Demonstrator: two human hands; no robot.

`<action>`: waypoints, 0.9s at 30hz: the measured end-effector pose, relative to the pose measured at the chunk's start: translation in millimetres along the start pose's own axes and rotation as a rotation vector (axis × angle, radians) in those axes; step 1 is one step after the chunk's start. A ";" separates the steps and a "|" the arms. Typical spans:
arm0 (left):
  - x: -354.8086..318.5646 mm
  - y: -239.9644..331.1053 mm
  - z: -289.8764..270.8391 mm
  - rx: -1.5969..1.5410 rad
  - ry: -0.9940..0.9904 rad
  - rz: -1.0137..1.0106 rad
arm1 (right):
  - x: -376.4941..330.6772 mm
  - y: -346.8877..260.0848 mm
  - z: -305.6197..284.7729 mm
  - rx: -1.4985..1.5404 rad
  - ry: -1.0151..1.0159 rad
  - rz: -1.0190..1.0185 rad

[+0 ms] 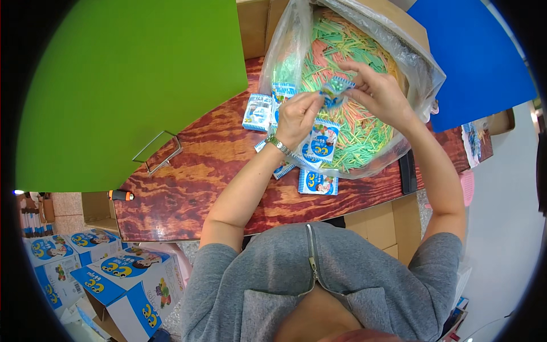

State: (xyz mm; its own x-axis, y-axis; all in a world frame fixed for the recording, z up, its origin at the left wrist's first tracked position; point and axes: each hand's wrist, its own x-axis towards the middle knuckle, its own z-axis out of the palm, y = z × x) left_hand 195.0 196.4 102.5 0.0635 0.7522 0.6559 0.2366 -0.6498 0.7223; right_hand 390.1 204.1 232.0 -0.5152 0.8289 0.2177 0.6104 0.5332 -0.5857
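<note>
L hand (299, 117) grips one pkt (332, 100), R hand (376, 94) pinches its edge. Other packets (257, 111) are prob. done; many sticks (370, 139) are left.

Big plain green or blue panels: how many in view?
2: a green panel at upper left, a blue panel at upper right. Others could be hidden behind them.

This looks like a packing workshop: loose sticks (364, 137) fill a lined box (393, 14), packets (322, 142) lie at its edge, and printed cartons (131, 268) stand near the table (199, 188).
</note>
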 end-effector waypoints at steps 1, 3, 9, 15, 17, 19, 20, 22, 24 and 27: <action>-0.8 -1.5 -4.7 0.017 0.018 -0.068 | -0.6 0.7 4.2 -0.105 0.052 -0.047; 1.4 -6.5 -13.4 0.051 0.010 -0.091 | 2.5 12.6 27.1 -0.123 0.150 -0.172; -20.5 -44.8 -43.6 0.374 0.268 -0.161 | 32.0 46.8 96.4 0.263 -0.002 0.138; -38.8 -43.6 -46.6 0.327 -0.173 -0.249 | 37.4 73.5 141.2 0.008 -0.025 0.092; -46.3 -46.9 -44.4 0.448 -0.379 -0.229 | 32.4 61.0 122.6 -0.035 -0.085 0.156; -47.1 -48.4 -41.3 0.460 -0.371 -0.214 | 7.6 65.1 98.6 -0.220 -0.126 0.138; -47.2 -48.8 -40.1 0.484 -0.357 -0.199 | -4.1 65.5 89.8 -0.399 -0.168 0.107; -47.3 -47.8 -39.4 0.501 -0.360 -0.217 | -16.3 62.5 85.0 -0.431 -0.288 0.271; -41.4 -43.1 -35.6 0.543 -0.361 -0.241 | -27.4 71.2 85.8 -0.369 -0.315 0.281; -37.8 -31.4 -30.4 0.567 -0.312 -0.169 | -40.1 85.0 94.1 -0.380 -0.164 0.150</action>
State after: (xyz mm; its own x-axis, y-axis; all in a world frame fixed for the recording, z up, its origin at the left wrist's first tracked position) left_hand 155.8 185.1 61.7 0.2383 0.8904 0.3878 0.7358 -0.4262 0.5263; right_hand 406.1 200.3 100.0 -0.4742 0.8804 0.0070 0.8477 0.4587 -0.2664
